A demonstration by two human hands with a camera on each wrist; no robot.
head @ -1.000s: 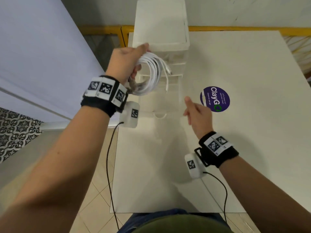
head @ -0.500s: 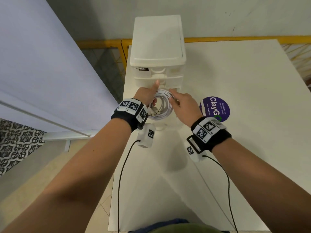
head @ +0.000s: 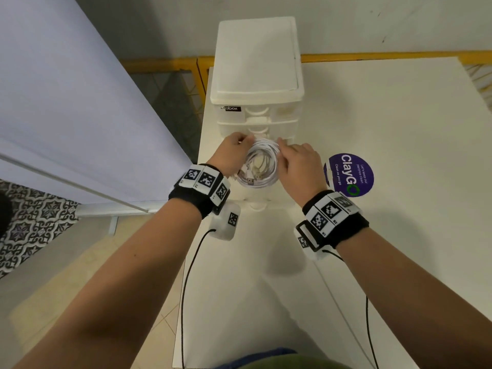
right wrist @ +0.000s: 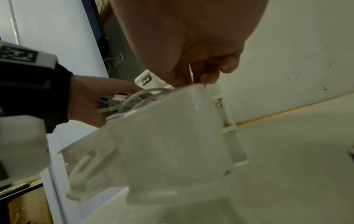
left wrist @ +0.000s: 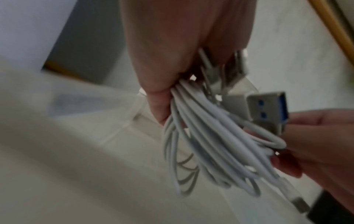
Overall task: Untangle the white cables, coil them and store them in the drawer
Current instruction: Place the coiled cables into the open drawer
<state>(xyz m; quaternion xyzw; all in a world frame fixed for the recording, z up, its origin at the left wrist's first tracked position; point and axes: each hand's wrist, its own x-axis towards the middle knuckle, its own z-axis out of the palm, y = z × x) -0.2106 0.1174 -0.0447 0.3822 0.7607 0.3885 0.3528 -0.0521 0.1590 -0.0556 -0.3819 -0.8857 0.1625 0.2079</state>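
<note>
The white cable coil (head: 262, 166) hangs over the pulled-out bottom drawer (head: 257, 205) of the white drawer unit (head: 257, 62). My left hand (head: 235, 151) grips the coil's left side, its fingers curled round the strands (left wrist: 210, 144); several USB plugs (left wrist: 268, 106) stick out beside the palm. From the right, my right hand (head: 292, 161) pinches the coil's other side, its fingers (left wrist: 287, 163) under the loops. The right wrist view shows the translucent drawer (right wrist: 172, 128) from below, with the coil (right wrist: 134, 100) just above its rim.
The drawer unit stands at the far left of the white table (head: 372, 262). A purple round sticker (head: 348, 175) lies on the tabletop to the right of the drawer. The table's left edge drops to a tiled floor (head: 34, 222); a yellow frame (head: 372, 57) runs behind.
My left hand brought the coil down from in front of the unit's top to the open drawer. My right hand came in from the table and took hold of the coil's right side.
</note>
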